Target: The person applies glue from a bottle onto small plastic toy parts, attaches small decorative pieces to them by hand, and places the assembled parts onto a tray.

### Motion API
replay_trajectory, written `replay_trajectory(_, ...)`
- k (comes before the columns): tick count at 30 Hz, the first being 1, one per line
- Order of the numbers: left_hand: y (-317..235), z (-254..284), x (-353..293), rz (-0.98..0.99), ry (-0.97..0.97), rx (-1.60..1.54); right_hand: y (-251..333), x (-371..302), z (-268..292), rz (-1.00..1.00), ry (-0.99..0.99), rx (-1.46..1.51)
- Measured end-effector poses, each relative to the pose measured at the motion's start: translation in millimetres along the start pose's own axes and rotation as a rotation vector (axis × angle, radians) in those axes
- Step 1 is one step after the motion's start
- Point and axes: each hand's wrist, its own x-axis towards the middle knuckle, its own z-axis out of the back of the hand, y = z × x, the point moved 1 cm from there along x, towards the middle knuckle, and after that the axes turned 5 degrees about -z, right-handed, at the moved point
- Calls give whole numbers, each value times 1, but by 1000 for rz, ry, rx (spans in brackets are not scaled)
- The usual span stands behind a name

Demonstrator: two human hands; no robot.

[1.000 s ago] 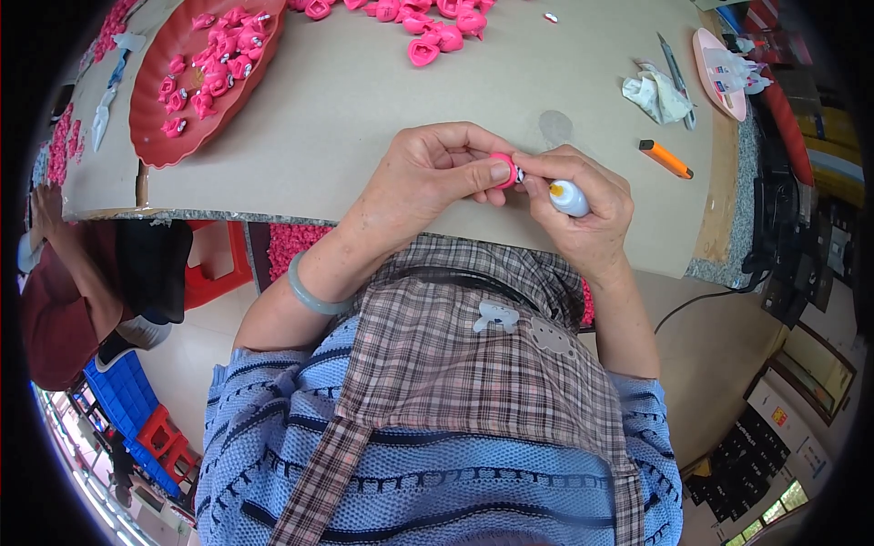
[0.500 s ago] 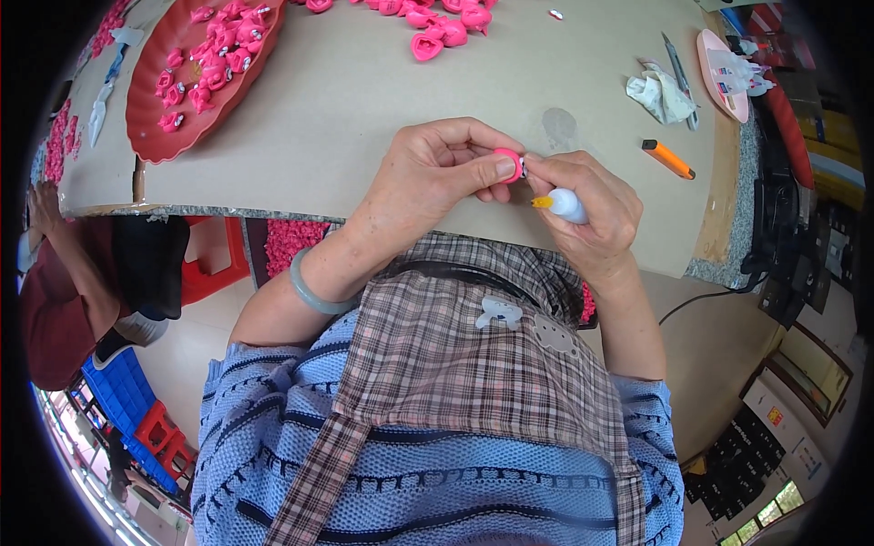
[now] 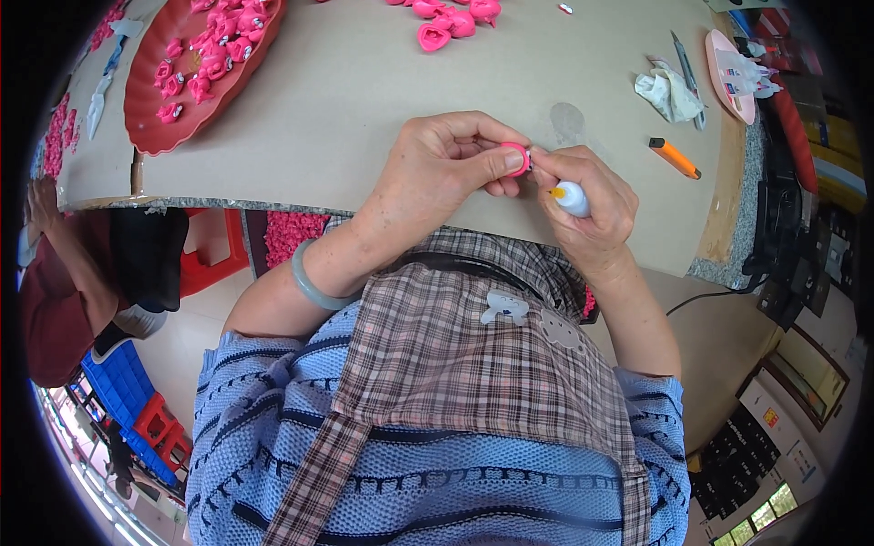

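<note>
A small pink plastic piece (image 3: 516,160) is pinched between the thumb and fingers of my left hand (image 3: 451,164). My right hand (image 3: 590,196) has a white glue bottle with a yellow tip (image 3: 572,198) tucked in its palm, the tip pointing left. The right thumb and forefinger meet at the right side of the pink piece, where a small dark and white detail shows. Whether they pinch a separate tiny part there is too small to tell. Both hands are above the near edge of the table (image 3: 346,109).
A red scalloped tray (image 3: 173,132) with pink pieces stands at the left. More pink pieces (image 3: 446,27) lie at the far middle. Toward the right are a crumpled tissue (image 3: 669,94), a craft knife (image 3: 685,68), an orange cutter (image 3: 675,157) and a pink dish (image 3: 719,68) with small bottles. Another person (image 3: 68,273) sits at left.
My view has shifted slightly. Both hands keep their hold, and the pink piece stays between them with its dark and white detail at the right fingertips.
</note>
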Motion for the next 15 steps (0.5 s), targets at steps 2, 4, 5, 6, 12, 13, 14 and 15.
replay_trajectory(2, -1, 0, 1, -20, -8, 36, -1, 0, -1, -4, -3, -4)
replay_trajectory(4, 0, -1, 1, -22, -13, 19, -2, 0, -1, -2, -12, 2)
replay_trajectory(5, 0, -1, 1, -24, -17, 3, -1, 0, -1, -2, -13, 3)
replay_trajectory(6, 0, -1, 1, -24, -16, 4, -1, 0, -1, -10, -12, -10)
replay_trajectory(12, 1, 0, 2, -39, -5, -14, 2, 2, 2, -34, -12, -8)
replay_trajectory(13, 0, 0, 2, -44, 3, -13, 2, 3, 2, -34, -16, -7)
replay_trajectory(14, 0, 0, 2, -50, 11, -12, 2, 3, 2, -34, -16, -7)
replay_trajectory(15, 1, 1, 2, -49, 10, -11, 2, 4, 2, -30, -16, -10)
